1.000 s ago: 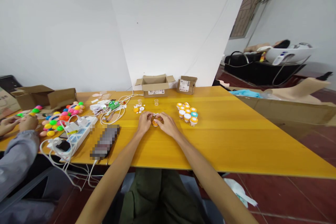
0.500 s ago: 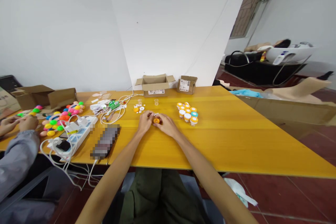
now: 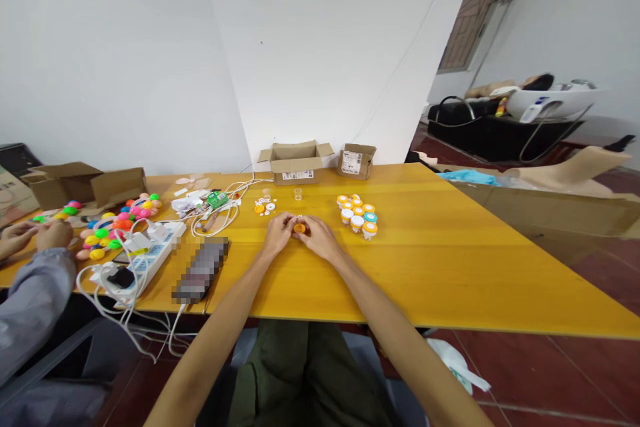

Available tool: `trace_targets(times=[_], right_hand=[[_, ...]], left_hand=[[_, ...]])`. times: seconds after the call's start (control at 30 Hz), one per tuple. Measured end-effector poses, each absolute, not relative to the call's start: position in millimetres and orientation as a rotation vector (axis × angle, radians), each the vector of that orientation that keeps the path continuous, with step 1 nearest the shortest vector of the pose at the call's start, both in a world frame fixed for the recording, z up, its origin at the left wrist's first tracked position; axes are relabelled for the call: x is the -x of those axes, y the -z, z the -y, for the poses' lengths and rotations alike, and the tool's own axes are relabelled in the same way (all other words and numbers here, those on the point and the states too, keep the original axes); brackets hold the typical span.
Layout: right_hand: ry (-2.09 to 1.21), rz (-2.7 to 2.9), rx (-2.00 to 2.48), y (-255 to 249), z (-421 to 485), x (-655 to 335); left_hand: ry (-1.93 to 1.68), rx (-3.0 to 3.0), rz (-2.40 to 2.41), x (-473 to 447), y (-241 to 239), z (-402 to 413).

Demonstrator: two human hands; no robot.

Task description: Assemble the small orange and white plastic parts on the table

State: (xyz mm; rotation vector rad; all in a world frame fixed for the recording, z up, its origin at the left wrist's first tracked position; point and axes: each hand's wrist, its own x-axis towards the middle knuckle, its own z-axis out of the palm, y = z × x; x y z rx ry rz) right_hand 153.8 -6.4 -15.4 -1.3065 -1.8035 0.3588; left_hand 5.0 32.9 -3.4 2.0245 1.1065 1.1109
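A small round orange cap point(image 3: 300, 228) sits between my two hands above the table. My right hand point(image 3: 320, 238) grips it from the right with thumb and fingers. On the other side, my left hand point(image 3: 280, 232) has its fingers closed against the cap, partly hiding it. A small pale bit shows at the fingertips, too small to name. Beyond my hands stands a clear cup point(image 3: 298, 194). To the left lie a loose orange cap point(image 3: 259, 209) and small white parts point(image 3: 271, 207). Lidded small jars point(image 3: 357, 221), several of them, cluster to the right.
Two cardboard boxes point(image 3: 295, 163) point(image 3: 357, 161) stand against the wall. Leftward are white cables point(image 3: 233, 213), a phone point(image 3: 203, 270) and a power strip point(image 3: 155, 257). A co-worker's hands point(image 3: 54, 233) are by colourful balls point(image 3: 103, 233) at far left.
My fingers have shifted slightly around the orange cap, which has turned and moved a touch. My left fingertips have come in nearer to it. The other things stay where they were.
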Motion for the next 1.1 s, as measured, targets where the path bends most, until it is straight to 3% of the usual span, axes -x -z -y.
trace_targets(times=[1.1], right_hand=[[-0.375, 1.796, 1.248, 11.6, 8.5, -153.9]], left_hand=[[-1.094, -2.034, -1.126, -6.4, -1.2, -29.9]])
